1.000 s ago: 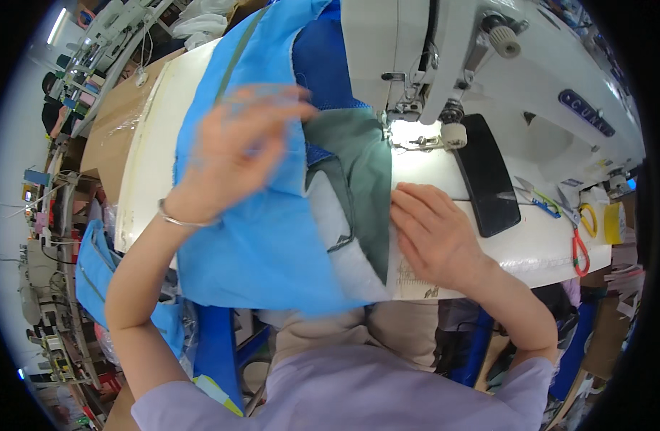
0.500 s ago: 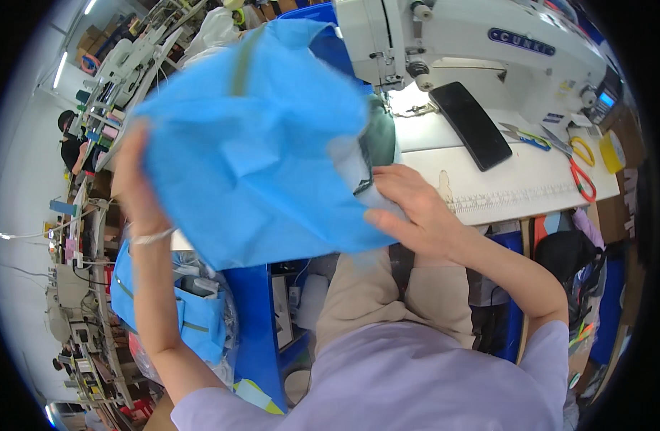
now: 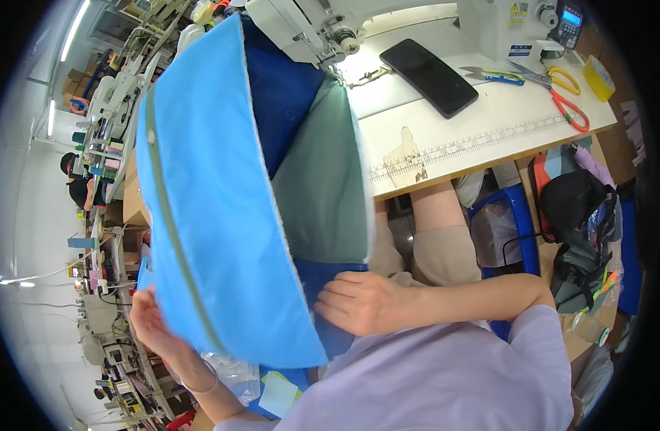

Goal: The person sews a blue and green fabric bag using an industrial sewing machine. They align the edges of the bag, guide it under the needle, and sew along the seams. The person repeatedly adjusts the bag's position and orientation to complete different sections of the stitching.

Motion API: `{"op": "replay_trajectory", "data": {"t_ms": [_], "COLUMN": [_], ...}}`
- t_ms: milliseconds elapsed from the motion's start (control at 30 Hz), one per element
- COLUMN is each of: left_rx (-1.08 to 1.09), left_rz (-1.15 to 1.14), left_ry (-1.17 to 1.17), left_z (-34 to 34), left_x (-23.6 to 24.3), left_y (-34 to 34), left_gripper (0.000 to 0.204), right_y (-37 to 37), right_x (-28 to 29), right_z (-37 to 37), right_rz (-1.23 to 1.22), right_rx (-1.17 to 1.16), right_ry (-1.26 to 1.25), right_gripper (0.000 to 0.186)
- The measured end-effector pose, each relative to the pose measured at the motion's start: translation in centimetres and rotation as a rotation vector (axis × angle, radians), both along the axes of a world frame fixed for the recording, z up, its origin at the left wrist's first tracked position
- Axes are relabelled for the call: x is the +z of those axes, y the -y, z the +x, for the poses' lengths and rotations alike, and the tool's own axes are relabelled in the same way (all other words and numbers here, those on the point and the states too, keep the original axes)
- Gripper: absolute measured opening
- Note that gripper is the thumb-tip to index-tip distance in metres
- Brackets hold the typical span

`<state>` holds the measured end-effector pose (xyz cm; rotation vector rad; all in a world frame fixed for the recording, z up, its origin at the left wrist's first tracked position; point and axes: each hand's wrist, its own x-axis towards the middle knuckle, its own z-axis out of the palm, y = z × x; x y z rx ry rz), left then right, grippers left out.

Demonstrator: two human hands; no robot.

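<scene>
A large sewn fabric piece hangs off the table's front left, its far end under the sewing machine head [image 3: 301, 29]. It has a light blue panel [image 3: 222, 187] with an olive zipper-like strip [image 3: 173, 223], a grey-green panel [image 3: 326, 187] and dark blue fabric [image 3: 276, 93]. My right hand [image 3: 366, 303] is closed on the dark blue fabric at the near end, fingers bent over it. Against the light blue panel's lower left edge is my left hand [image 3: 157, 327], fingers bent, partly covered and blurred; whether it grips is unclear.
On the white sewing table [image 3: 481, 144] lie a black phone [image 3: 430, 77], snips [image 3: 494, 75], scissors [image 3: 568, 108] and a yellow tape roll [image 3: 598, 77]. A blue bin [image 3: 517, 230] stands below. Bags [image 3: 574, 205] lie at the right, and machines line the left.
The fabric piece has turned and opened out, showing the grey-green and dark blue panels. Both hands have come lower and nearer to me. The view has shifted, too.
</scene>
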<state>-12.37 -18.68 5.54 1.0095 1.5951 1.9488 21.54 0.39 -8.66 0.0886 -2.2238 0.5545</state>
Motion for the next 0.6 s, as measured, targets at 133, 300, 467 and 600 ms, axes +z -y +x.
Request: {"op": "replay_trajectory", "data": {"t_ms": [133, 300, 467, 600], "left_rx": [0.323, -0.462, -0.107, -0.111], "left_rz": [0.112, -0.134, -0.711, -0.881], "left_ry": [-0.585, -1.351, -1.684, -1.620], "left_z": [4.0, 14.1, 9.3, 3.2], "left_x": [1.8, 3.2, -4.8, -10.6], "left_y": [-6.4, -18.1, -30.9, -34.5], "left_gripper": [0.026, 0.032, 0.058, 0.061], "right_y": [1.1, 1.2, 1.5, -0.8], "right_x": [-1.3, -0.2, -2.3, -4.2], "right_z": [1.3, 1.6, 2.1, 3.3], "right_rz": [0.074, 0.127, -0.140, -0.685], "right_rx": [-0.052, -0.089, -0.062, -0.015], "right_ry": [0.027, 0.009, 0.085, 0.117], "right_gripper": [0.033, 0.029, 0.026, 0.028]}}
